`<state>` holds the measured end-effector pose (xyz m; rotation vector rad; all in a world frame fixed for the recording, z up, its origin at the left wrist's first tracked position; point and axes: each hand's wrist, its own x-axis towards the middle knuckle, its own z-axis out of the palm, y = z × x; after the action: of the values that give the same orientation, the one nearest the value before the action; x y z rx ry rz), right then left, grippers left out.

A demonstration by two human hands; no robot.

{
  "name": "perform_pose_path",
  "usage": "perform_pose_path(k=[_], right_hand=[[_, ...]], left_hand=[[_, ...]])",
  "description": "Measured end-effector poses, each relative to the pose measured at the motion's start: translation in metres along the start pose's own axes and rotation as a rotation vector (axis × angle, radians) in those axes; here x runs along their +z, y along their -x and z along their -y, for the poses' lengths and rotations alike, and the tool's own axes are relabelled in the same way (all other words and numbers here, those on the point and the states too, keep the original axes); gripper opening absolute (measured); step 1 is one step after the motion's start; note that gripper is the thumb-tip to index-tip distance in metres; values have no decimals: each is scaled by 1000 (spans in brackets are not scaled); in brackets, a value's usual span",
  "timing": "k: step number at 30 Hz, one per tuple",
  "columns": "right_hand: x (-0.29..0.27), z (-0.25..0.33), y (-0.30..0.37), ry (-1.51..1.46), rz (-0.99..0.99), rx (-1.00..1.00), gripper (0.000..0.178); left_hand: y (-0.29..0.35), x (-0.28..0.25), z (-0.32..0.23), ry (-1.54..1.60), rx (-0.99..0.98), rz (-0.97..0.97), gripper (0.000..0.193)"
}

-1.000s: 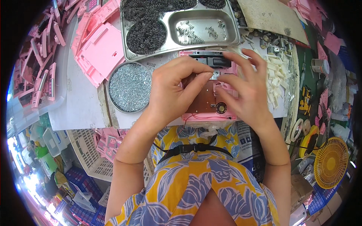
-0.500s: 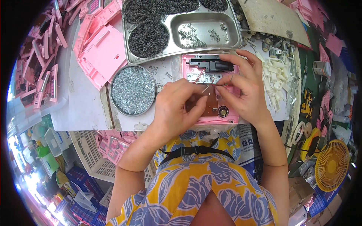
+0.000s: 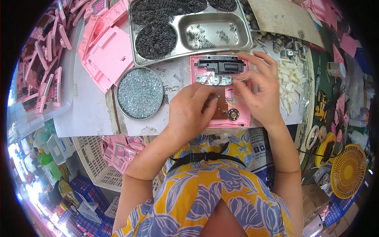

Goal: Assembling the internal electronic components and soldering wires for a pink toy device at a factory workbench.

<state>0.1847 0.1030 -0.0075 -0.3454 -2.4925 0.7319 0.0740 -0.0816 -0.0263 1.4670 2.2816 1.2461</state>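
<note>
Nearest you, your left hand (image 3: 189,112) lies curled over the brown circuit board (image 3: 218,107) set inside the open pink plastic casing (image 3: 241,116) at the bench's near edge, fingertips pressed down on the board, while your right hand (image 3: 258,93) pinches something small at the casing's right side, too fine to identify. The shell looks light, stiff and slick, the board and its thin red wire (image 3: 208,78) fragile, so brace it by its thick outer rim. Beyond sit the round tin of silvery screws (image 3: 140,93) and the steel compartment tray of dark springs (image 3: 189,29).
</note>
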Motion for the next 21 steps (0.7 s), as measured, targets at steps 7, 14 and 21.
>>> perform_pose_path(k=[7, 14, 21], right_hand=[[-18, 13, 10, -185, 18, 234, 7], [-22, -1, 12, -471, -28, 451, 10], [-26, -9, 14, -500, 63, 453, 10]], left_hand=[[-30, 5, -14, -165, 82, 31, 14], [-29, 4, 11, -104, 180, 46, 14], [-29, -6, 30, 26, 317, 95, 19]])
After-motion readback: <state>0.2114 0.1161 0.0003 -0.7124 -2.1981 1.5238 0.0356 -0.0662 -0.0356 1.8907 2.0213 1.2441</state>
